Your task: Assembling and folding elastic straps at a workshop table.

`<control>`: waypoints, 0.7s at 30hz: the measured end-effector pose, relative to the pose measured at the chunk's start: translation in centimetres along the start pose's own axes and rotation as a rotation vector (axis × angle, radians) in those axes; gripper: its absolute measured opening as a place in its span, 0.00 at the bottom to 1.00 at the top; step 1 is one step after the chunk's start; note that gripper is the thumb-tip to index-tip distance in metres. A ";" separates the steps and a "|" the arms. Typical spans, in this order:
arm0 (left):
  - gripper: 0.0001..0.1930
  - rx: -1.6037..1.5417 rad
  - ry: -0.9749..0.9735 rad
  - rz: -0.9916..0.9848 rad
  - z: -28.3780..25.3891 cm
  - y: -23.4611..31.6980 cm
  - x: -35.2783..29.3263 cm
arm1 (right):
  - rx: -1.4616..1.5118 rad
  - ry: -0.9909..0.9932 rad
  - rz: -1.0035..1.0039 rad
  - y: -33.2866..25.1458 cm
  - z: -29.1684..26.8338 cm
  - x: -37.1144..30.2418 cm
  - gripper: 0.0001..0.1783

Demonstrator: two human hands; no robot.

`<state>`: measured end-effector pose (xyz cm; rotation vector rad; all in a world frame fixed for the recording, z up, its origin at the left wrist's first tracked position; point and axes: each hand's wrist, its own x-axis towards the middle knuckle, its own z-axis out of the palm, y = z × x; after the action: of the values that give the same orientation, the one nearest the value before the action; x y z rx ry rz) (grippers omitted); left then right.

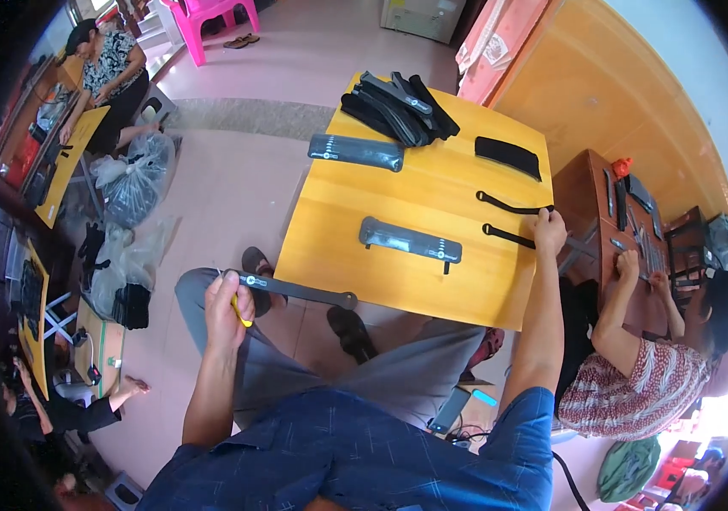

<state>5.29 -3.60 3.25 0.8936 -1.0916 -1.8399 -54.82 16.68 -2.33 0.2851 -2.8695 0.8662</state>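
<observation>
My left hand (229, 308) is closed over my left thigh, gripping the printed end of a dark grey strap (296, 290). The strap's rounded far end reaches toward the table's front edge. Out of the same fist pokes a slim yellow-handled tool (242, 314), its kind mostly hidden. At the right side of the yellow table (338, 277), my right hand (549, 232) pinches the end of a thin black strap (509, 204) with a ring at its other end. A second ringed strap (509, 236) lies just nearer to me, its end beside that hand.
A packaged dark strip (411, 241) lies mid-table, another packaged strip (355, 152) at the left edge. Farther back are a pile of black straps (402, 109) and a black pad (507, 158). One person (636, 349) works at my right, another (108, 77) far left.
</observation>
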 end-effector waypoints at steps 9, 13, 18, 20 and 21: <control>0.17 0.043 -0.083 -0.043 1.5 -1.2 -0.4 | -0.176 0.091 0.070 0.7 -4.5 -2.5 0.25; 0.16 0.136 -0.094 -0.118 3.1 -1.9 -1.1 | 0.024 0.104 -0.206 -0.4 -5.5 -5.5 0.22; 0.18 0.269 -0.168 -0.217 5.5 -4.2 -0.9 | 0.457 -0.457 -0.642 -11.2 -7.2 -21.0 0.12; 0.18 0.223 -0.198 -0.213 6.7 -4.7 -0.5 | 0.525 -0.552 -0.818 -13.1 -7.0 -27.1 0.16; 0.18 0.189 -0.221 -0.208 7.0 -5.0 -0.5 | 0.523 -0.585 -0.874 -14.2 -6.7 -29.9 0.17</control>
<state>-1.86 0.74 1.45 0.9587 -1.3715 -2.0693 -22.19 13.05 5.49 1.9186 -2.3730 1.4252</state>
